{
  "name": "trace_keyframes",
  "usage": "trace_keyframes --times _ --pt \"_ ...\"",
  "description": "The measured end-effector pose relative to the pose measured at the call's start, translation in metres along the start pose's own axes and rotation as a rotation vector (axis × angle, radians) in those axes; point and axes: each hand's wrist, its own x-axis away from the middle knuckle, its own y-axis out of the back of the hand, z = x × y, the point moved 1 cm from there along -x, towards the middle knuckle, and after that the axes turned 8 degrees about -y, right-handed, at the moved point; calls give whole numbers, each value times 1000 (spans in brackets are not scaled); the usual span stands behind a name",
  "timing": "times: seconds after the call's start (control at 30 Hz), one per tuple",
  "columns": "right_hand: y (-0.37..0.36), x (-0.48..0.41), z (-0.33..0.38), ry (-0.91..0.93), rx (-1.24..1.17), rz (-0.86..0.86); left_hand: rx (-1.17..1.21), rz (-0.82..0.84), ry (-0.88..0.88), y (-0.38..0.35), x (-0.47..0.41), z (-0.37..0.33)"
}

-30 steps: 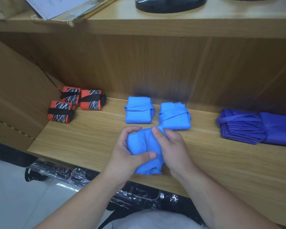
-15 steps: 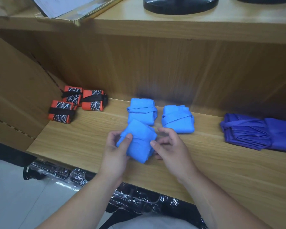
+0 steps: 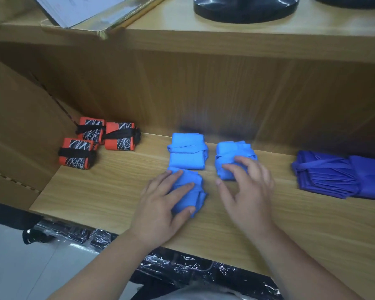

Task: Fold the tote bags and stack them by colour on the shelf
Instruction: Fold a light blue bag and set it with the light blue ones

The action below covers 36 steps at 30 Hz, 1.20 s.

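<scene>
A folded light-blue tote bag (image 3: 189, 188) lies on the wooden shelf (image 3: 108, 191), just in front of another blue bundle (image 3: 187, 151). My left hand (image 3: 158, 206) holds it, fingers over its top and thumb curled against its near side. My right hand (image 3: 247, 191) is off that bag, fingers spread and loosely bent, its fingertips on the front of a third blue bundle (image 3: 233, 151) to the right. Three orange-and-black folded bags (image 3: 117, 137) sit at the far left. Folded purple bags (image 3: 325, 176) lie at the right.
A cardboard panel (image 3: 20, 126) closes the shelf's left side and a wooden back wall stands behind. The upper shelf carries a black round base (image 3: 245, 7) and a box with papers (image 3: 91, 9). Black plastic-wrapped items (image 3: 182, 267) lie below the shelf's front edge.
The blue bag, held up between both hands before, now rests on the shelf under my left hand. My right hand let go of it and moved right to the other blue bundle.
</scene>
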Motion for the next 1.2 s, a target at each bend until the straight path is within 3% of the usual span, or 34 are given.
trace_keyframes --times 0.23,0.57,0.87,1.2 --pt "-16 -4 -12 -88 111 297 64 69 -85 3 -5 24" --pt "-14 -4 6 -177 215 411 40 133 -121 6 -12 44" --pt "55 65 6 -401 279 317 151 -9 -203 19 -32 22" --pt "183 237 -72 -817 422 122 138 337 -619 -50 -45 -150"
